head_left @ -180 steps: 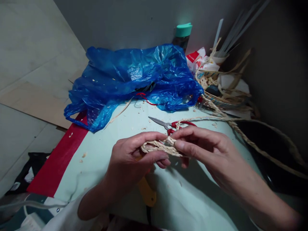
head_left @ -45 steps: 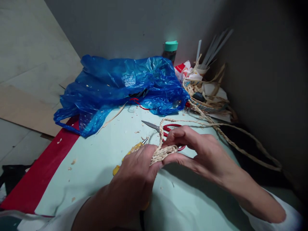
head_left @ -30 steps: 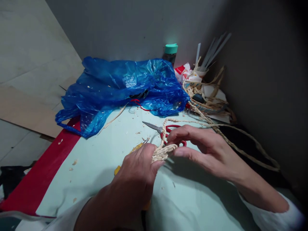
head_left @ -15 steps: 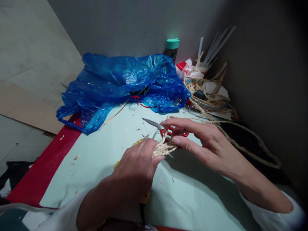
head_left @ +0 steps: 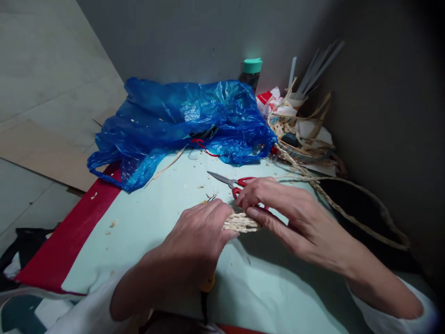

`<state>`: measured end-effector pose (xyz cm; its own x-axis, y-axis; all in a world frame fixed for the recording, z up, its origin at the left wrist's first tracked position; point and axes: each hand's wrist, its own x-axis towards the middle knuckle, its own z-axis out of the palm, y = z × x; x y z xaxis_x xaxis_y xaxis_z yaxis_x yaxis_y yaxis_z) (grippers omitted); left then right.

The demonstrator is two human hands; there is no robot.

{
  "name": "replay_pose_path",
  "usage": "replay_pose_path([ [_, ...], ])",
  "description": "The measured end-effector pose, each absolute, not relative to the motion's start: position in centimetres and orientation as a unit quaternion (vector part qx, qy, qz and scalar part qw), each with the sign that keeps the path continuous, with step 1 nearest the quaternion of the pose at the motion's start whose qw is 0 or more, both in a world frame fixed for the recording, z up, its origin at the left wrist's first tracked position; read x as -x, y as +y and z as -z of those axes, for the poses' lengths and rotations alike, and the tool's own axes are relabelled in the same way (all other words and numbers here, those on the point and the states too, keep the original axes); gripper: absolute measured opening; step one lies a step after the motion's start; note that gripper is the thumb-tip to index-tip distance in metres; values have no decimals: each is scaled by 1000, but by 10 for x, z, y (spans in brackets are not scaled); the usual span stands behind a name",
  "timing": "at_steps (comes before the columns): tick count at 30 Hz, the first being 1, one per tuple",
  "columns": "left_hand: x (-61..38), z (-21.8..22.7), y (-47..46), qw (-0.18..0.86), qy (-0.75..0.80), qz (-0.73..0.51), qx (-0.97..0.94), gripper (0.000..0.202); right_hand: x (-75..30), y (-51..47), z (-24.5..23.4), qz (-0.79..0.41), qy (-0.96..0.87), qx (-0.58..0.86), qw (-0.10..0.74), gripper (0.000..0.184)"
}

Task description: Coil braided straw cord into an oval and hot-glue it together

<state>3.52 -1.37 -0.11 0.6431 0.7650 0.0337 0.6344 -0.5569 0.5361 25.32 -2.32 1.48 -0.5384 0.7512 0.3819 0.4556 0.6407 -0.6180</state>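
Note:
A small coil of braided straw [head_left: 240, 222] lies between my hands just above the pale green tabletop [head_left: 278, 287]. My left hand [head_left: 198, 236] is closed on its left side, fingers curled over it. My right hand [head_left: 281, 208] pinches its right side with thumb and fingers. The braid's loose tail [head_left: 347, 214] runs off to the right in a long loop. Red-handled scissors [head_left: 232, 182] lie just behind my right fingers. A yellow-handled tool [head_left: 207, 282] shows under my left wrist, its metal tip poking out beyond my left fingers.
A crumpled blue plastic bag [head_left: 187, 123] fills the back of the table. A teal-capped bottle [head_left: 251, 72] stands by the wall. A woven basket with straw strips [head_left: 299, 139] sits at the back right. A red strip [head_left: 66, 246] borders the table's left edge. Straw crumbs are scattered.
Both hands have lowered the straw coil closer to the tabletop. My right fingers, spread a moment ago, have closed in on the coil again.

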Motion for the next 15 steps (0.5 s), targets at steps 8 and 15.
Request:
replay_pose_path([
  [8, -20, -14, -4, 315, 370, -141, -863, 17, -249, -25, -2, -99, -884, 307, 338, 18],
  [15, -14, -22, 2, 467, 372, -275, -753, 13, -237, -31, 7, -51, -833, 316, 451, 27],
])
